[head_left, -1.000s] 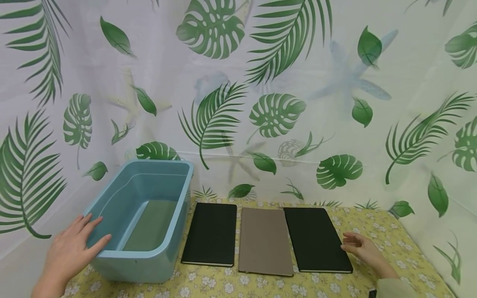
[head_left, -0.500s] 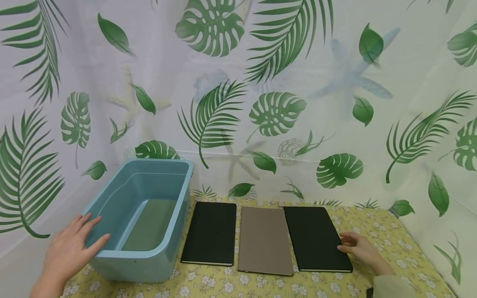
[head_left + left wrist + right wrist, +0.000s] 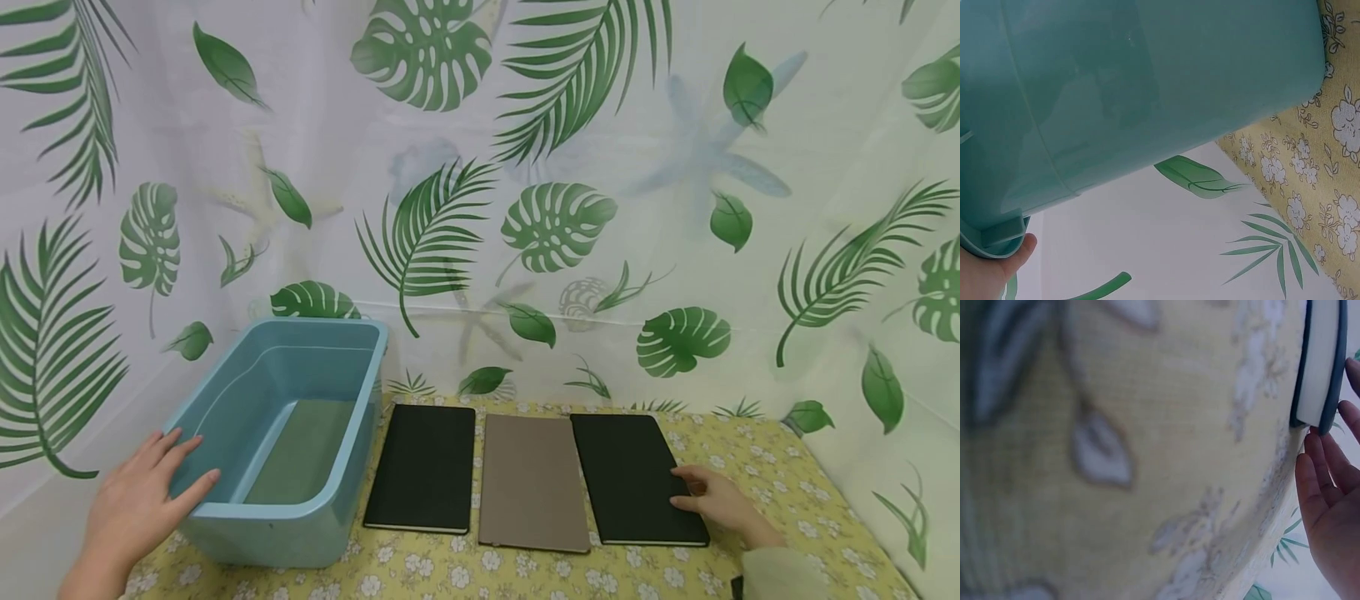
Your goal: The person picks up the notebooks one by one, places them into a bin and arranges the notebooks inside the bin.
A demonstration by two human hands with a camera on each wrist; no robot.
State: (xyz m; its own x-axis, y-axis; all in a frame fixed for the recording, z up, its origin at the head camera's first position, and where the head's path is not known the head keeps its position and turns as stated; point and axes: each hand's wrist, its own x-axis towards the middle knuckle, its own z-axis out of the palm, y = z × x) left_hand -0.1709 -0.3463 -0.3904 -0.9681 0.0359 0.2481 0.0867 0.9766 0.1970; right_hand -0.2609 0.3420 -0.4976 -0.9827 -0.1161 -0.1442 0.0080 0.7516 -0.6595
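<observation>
At 4 o'clock, the right hand [image 3: 716,502], its half-bent fingers not closed, met the 3-o'clock edge of the right book [image 3: 633,479]. The left hand [image 3: 142,496], at 8 o'clock, rested loosely on the rim of the tub [image 3: 270,540], gripping nothing. A sound pick-up probably required raising that edge before clamping (covers and pages together). The brown book [image 3: 534,483] lay at 6 o'clock, the left book [image 3: 422,468] at 7. No brand, label or writing was legible.

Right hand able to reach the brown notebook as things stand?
Probably yes: between the right hand and the brown notebook lies only a flat black notebook, and nothing covers the brown one.
</observation>
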